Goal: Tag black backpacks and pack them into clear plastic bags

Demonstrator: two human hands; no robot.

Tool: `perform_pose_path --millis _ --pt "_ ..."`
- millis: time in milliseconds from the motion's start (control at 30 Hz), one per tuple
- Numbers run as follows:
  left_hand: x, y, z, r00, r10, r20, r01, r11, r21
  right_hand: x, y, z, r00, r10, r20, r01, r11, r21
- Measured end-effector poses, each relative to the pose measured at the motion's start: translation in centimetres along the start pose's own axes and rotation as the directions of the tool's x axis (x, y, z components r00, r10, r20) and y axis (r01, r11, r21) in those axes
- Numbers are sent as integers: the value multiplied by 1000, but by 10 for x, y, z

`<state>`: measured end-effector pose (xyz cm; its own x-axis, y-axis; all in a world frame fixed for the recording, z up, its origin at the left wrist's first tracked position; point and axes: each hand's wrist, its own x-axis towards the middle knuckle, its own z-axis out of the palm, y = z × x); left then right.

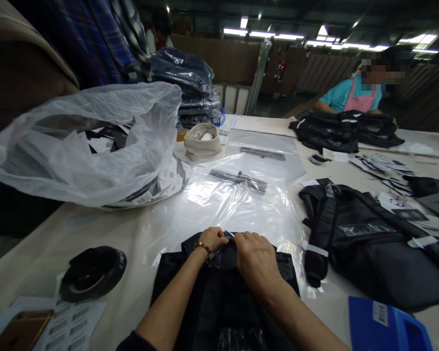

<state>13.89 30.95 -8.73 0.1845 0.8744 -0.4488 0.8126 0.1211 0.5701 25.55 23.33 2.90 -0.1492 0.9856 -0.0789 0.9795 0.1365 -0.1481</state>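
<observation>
A black backpack [219,292] lies in front of me, its top end pointing away. Both my hands are at that top end. My left hand [212,240], with a beaded bracelet at the wrist, pinches the fabric at the edge. Beside it my right hand [255,253] has its fingers curled over the same edge, gripping the backpack. A small white bit shows between the hands, too little to name. Under and beyond the backpack spread clear plastic bags [212,204].
On the left stand a plastic sack of tags [146,156], a black tape roll [93,273], label sheets [75,324] and a phone [22,331]. Another black backpack [380,239] and a blue plastic holder [373,326] lie right. A co-worker [358,95] handles black bags [329,129] across the table.
</observation>
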Motion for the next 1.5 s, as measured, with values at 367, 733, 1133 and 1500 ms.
perform_pose_path --millis 367,733,1133,1500 --pt "-2 2 1 999 -50 -22 50 998 23 -68 9 98 968 -233 89 217 962 164" --pt "-1 -1 6 999 -36 -30 38 998 46 -64 21 103 924 -322 -206 294 943 -159" --pt "-33 40 -1 977 175 -117 -127 933 336 -66 0 144 920 -245 -305 192 962 -192" --pt "-11 18 44 885 333 -326 -125 843 524 -71 -1 141 959 -214 -186 191 973 -130"
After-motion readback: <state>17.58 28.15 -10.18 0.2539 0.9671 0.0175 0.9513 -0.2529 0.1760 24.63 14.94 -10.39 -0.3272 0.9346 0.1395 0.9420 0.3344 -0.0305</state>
